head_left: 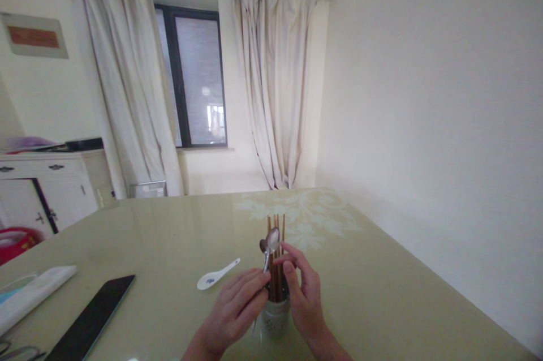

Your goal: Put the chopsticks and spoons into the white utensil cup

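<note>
My left hand (235, 307) pinches the handle of a metal spoon (272, 239), its bowl pointing up in front of the chopsticks. Just to the right, my right hand (306, 293) is raised with fingers apart, its index fingertip close to the spoon's bowl; whether they touch, I cannot tell. Between the hands stands a pale patterned holder (275, 320) with several wooden chopsticks (278, 276) upright in it. A darker spoon bowl (262, 245) shows behind the metal spoon. On the table left of the holder lies a white ceramic spoon (217, 276) with a blue mark.
The glossy greenish table (382, 304) reaches toward the curtained window and right wall. At the left lie a long black flat object (91, 318), a white packet (38, 296) and part of some dark-rimmed loops (19, 352). Beyond are a white cabinet (63, 180) and a red basin (19, 242).
</note>
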